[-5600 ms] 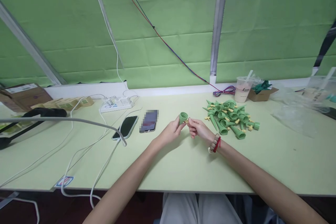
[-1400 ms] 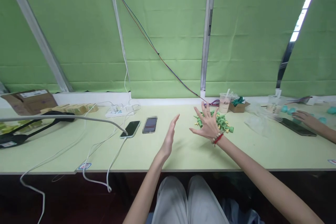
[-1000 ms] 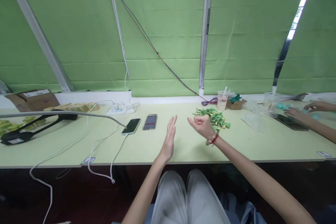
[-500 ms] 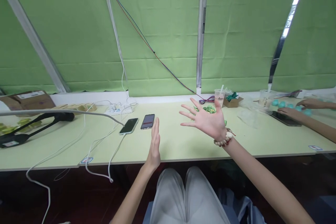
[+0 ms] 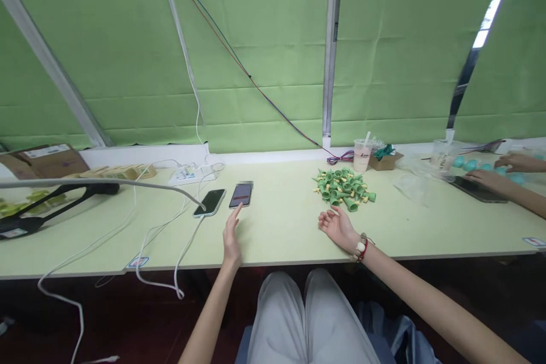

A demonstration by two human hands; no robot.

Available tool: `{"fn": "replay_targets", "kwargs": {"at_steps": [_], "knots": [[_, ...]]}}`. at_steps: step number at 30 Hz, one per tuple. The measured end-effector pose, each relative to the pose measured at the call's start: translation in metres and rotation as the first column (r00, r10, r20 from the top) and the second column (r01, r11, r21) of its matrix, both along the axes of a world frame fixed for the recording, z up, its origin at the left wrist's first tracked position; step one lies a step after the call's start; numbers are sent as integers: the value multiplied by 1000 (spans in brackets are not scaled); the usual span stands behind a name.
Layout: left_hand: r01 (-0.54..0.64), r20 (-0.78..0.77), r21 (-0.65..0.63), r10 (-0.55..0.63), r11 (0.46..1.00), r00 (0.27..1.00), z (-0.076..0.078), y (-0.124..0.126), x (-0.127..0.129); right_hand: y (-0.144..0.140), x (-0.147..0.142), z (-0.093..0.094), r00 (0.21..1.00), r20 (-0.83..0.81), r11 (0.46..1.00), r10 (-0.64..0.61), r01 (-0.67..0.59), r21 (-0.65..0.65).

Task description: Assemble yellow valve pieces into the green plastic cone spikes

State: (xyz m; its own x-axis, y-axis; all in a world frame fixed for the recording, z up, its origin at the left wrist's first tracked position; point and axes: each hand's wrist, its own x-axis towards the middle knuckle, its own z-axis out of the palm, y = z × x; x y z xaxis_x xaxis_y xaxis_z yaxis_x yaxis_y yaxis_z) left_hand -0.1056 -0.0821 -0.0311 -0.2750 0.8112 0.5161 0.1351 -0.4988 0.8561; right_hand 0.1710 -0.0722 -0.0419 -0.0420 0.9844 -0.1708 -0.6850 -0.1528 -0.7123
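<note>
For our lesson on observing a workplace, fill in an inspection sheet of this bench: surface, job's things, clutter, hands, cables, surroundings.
Surface: pale green table, one long top.
Job's things: pile of green cones lying loose; two phones side by side.
Clutter: plastic cup, small cardboard box, clear bags, brown box.
Hands: left hand flat, fingers reaching toward the phones; right hand resting on the table, palm up, empty, near the pile.
Cables: white cables running from a power strip; one hangs over the edge.
Surroundings: green blinds; another person's hands at far right.
</note>
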Motion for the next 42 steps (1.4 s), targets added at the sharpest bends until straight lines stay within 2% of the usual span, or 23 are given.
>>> {"fn": "replay_targets", "kwargs": {"at_steps": [1, 3, 6, 8, 9, 10, 11, 12, 14, 16, 17, 18, 19, 21, 24, 28, 31, 37, 40, 42], "knots": [[-4, 76, -48, 8, 999, 997, 0, 1, -1, 1, -2, -3, 999, 48, 999, -3, 2, 32], [-75, 203, -151, 105, 986, 974, 0, 4, -2, 1, -3, -5, 990, 140, 995, -12, -2, 97], [-153, 309, -242, 225, 958, 924, 1, 7, 0, -1, -6, -6, 966, 252, 983, -55, 8, 184], [-178, 326, -245, 253, 953, 911, 2, 7, 2, -2, -8, -4, 917, 386, 973, -96, 4, 232], [-177, 324, -240, 251, 954, 912, 2, 6, 3, -2, -8, -2, 853, 507, 964, -122, -19, 264], [-167, 316, -237, 238, 957, 918, 3, 5, 4, -1, -7, 2, 756, 637, 955, -148, -59, 292], [-146, 306, -234, 215, 961, 927, 3, 4, 4, 0, -4, 8, 619, 762, 940, -191, -109, 324], [-117, 295, -234, 185, 965, 937, 3, 3, 5, 2, 0, 15, 420, 871, 913, -256, -190, 361], [-52, 278, -235, 118, 971, 953, 4, 2, 5, 11, 13, 32, 270, 897, 876, -350, -244, 415], [3, 273, -238, 64, 971, 960, 5, 0, 5, 25, 30, 51, -134, 812, 767, -568, -442, 464], [22, 275, -240, 47, 970, 960, 5, 0, 4, 34, 39, 59, -280, 735, 744, -618, -512, 430], [34, 280, -241, 35, 970, 959, 6, 0, 4, 44, 47, 66, -388, 674, 750, -629, -531, 394], [43, 286, -240, 29, 970, 958, 6, 0, 4, 54, 54, 71, -470, 640, 781, -608, -498, 376], [51, 297, -238, 23, 970, 954, 7, 0, 3, 74, 63, 74, -568, 651, 864, -504, -349, 363], [56, 307, -240, 21, 969, 951, 8, 0, 4, 93, 68, 61, -580, 690, 898, -433, -208, 389], [84, 297, -255, -5, 963, 955, 8, 0, 5, 99, 64, 30, -518, 701, 840, -491, -69, 537], [118, 337, -255, -26, 960, 941, 8, -2, 3, 102, 63, 17, -438, 765, 837, -472, 49, 544], [94, 506, -211, 26, 973, 862, 11, -4, 0, 114, 68, 28, -322, 805, 830, -498, 91, 550], [103, 486, -224, 19, 969, 874, 12, -5, 2, 112, 73, 41, -257, 811, 811, -525, 138, 569], [107, 443, -233, 8, 967, 896, 12, -5, 4, 107, 76, 51, -216, 789, 771, -575, 179, 611]]}}
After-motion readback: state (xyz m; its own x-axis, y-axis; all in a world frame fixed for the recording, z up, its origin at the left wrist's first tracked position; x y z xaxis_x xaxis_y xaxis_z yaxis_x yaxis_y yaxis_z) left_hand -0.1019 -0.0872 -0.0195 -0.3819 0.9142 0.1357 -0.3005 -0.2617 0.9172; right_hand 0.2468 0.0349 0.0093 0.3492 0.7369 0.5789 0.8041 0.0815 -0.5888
